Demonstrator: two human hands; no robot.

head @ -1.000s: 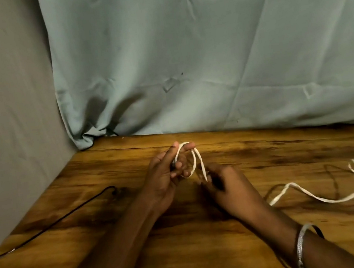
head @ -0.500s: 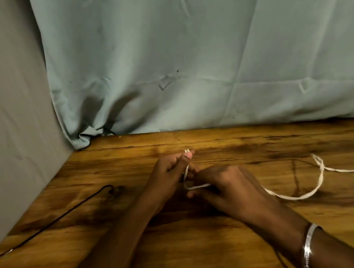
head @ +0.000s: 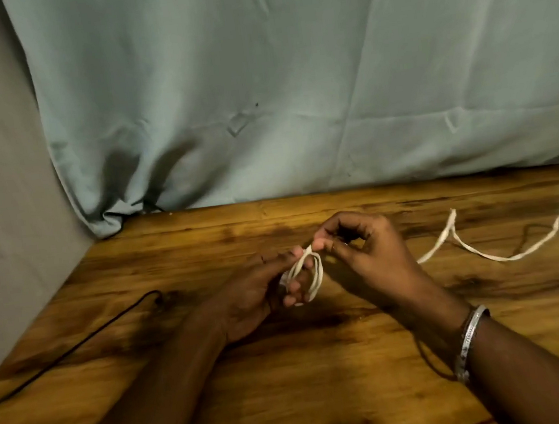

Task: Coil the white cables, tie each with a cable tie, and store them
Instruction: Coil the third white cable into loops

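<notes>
Left hand (head: 256, 294): fingers hold cable (head: 308, 273) loops as your winding form | right hand (head: 364, 254): pinches strand atop loops, feeding turns | slack trails right of loops along counter (head: 327, 382), uncoiled.

Person, two bare forearms, no sleeves in view. Left hand (head: 252, 292): no ring or band visible. Right hand (head: 368, 257): flat silver bangle (head: 470, 340) with fine engraved pattern at the wrist, thin dark thread (head: 428, 359) looped beside it.
</notes>
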